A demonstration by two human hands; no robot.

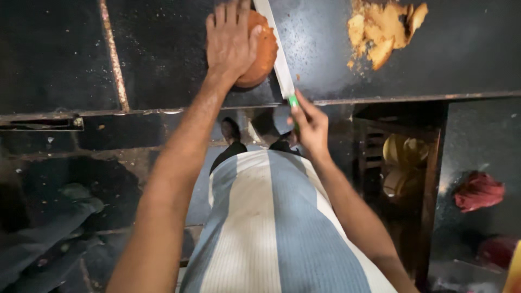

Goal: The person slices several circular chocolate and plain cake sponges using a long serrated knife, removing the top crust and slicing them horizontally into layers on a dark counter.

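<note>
Left hand (230, 40) is laid flat and open, fingers spread, on top of a round orange-brown thing (264, 54), prob some veg or fruit, can't tell which tbh. It sits on the dark counter (163, 49) close to the front edge, and the palm pressing down looks like it's there to stop the round thing rolling. Right hand (309, 126) is closed around the green handle of a long knife (278, 51), w/ the pale blade running up along the right side of the round thing, touching or just beside it, hard to say if it's actually in yet. Fingers of the left hand stay on top and to the left, away from the blade side, which makes sense for keeping them out of harm. Further right on the counter there's a pile of yellowish-orange scraps (382, 30), well apart from the hands. Below the counter edge you see the person's striped blue/white garment (266, 228), feet on the floor, and a red cloth (478, 191) off to the right near some shelving.
</note>
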